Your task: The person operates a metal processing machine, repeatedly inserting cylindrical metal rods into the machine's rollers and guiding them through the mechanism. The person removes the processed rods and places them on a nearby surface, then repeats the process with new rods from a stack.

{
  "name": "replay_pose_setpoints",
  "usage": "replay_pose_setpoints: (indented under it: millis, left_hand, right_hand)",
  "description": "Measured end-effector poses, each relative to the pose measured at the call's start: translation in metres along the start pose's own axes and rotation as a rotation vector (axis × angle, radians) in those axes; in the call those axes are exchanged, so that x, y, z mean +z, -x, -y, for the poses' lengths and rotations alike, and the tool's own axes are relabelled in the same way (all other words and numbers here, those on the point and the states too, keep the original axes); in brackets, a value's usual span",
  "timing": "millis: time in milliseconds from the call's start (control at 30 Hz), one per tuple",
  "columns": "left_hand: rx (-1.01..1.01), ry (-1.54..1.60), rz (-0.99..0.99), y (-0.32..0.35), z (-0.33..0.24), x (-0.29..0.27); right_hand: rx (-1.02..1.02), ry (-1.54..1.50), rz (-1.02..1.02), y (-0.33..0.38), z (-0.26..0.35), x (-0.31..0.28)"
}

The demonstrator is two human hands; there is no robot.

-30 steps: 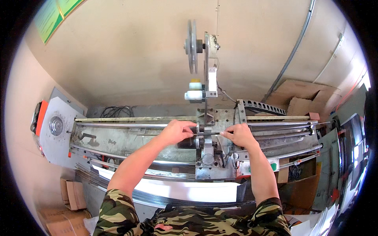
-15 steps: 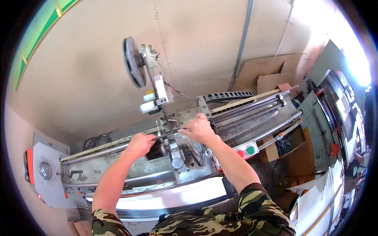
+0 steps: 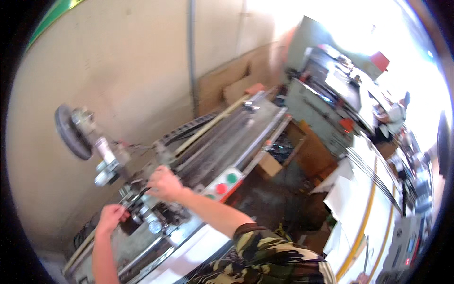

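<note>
Both my hands are over a long rail-mounted machine, at its carriage (image 3: 151,217). My right hand (image 3: 163,183) is closed on a dark thin strip (image 3: 140,194), which slants down toward my left hand (image 3: 110,217). The left fingers are curled at its other end; blur hides their exact grip. Just beside the hands stands a small round metal cylinder (image 3: 153,224) on the carriage. A grey wheel (image 3: 71,132) tops the machine's upright arm, with white rollers (image 3: 105,174) lower down.
A control panel (image 3: 221,188) with red and green buttons lies right of my right hand. Farther off are the metal rails (image 3: 260,135), a cardboard box (image 3: 269,164) and leaning cardboard (image 3: 236,78). White sheets (image 3: 352,199) lie at right. Another person (image 3: 395,115) is at the far right.
My view has swung to the right, so the machine and my hands now appear farther left and lower. Both hands stay at the carriage, with the dark strip between them.
</note>
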State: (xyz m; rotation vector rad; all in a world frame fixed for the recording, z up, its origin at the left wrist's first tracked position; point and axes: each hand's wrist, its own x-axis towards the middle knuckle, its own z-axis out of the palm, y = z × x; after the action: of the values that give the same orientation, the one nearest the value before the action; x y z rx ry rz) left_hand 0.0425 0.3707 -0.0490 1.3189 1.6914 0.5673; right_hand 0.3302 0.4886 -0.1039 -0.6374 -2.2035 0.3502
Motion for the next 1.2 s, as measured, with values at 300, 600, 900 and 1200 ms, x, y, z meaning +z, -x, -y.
replay_pose_setpoints:
  millis: [300, 600, 900, 1200]
  left_hand:
    - [0.296, -0.389, -0.278, -0.001, -0.021, 0.034]
    - [0.327, -0.279, -0.403, 0.005, -0.021, 0.052]
    - [0.124, -0.347, -0.315, -0.010, -0.005, 0.029]
    - [0.049, -0.617, -0.120, -0.008, 0.013, 0.004]
  right_hand:
    - [0.633, 0.457, -0.149, 0.128, 0.002, -0.083]
    - [0.664, 0.585, -0.014, 0.204, 0.005, -0.141]
    - [0.339, 0.260, 0.027, 0.038, 0.016, -0.125]
    - [0.349, 0.207, 0.910, -0.043, 0.053, 0.042]
